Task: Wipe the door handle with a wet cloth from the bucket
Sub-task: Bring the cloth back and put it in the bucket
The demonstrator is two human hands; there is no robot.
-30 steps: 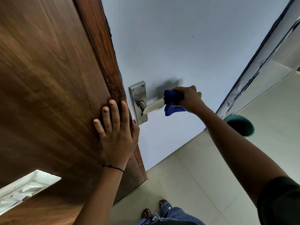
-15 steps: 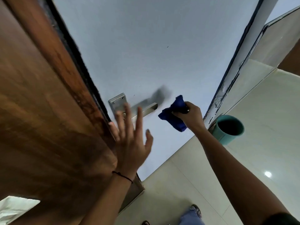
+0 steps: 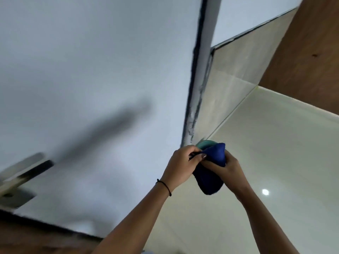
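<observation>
Both hands hold the blue cloth (image 3: pixel 212 165) in front of me. My left hand (image 3: pixel 180 165) pinches its upper left edge, and my right hand (image 3: pixel 227 169) grips it from the right and below. Only a sliver of the teal bucket (image 3: pixel 206 143) shows, on the floor just behind the cloth. At the far left edge, well away from both hands, the metal door handle (image 3: pixel 23 175) is blurred.
The brown wooden door (image 3: pixel 36 239) fills the bottom left corner. A white wall (image 3: pixel 91 70) and a dark-edged door frame (image 3: pixel 200 79) stand ahead. Pale glossy floor tiles (image 3: pixel 275 153) spread to the right, with a brown wooden panel (image 3: pixel 311 52) at the upper right.
My right hand took the cloth off the handle and moved right toward the bucket. My left hand left the door and joined it on the cloth. The view swung right.
</observation>
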